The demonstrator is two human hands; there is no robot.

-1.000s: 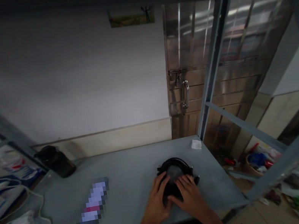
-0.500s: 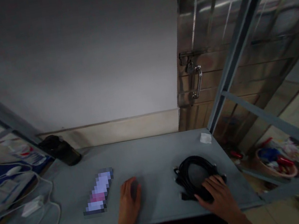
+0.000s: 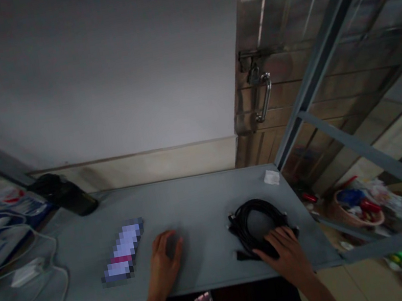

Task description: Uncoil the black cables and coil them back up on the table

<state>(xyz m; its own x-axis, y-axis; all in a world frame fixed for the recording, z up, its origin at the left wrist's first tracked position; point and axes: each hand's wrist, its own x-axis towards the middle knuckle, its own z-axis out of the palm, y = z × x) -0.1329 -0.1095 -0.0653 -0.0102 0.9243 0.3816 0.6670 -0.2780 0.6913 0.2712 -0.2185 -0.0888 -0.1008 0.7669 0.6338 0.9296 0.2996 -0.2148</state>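
Matt grey table [image 3: 203, 207]; black rubbery cable coil [image 3: 255, 218]; glossy metal door [image 3: 285, 52].

One cable coil [image 3: 257, 223], two hands, one phone [image 3: 123, 251].

A black cable coil [image 3: 257, 223] is lying flat on the grey table in the lower right of the frame, near the table's right edge. It is wound into a round bundle with an open middle showing the tabletop through it. Loose black ends are sticking out at its lower left, and its near edge is sitting partly covered.
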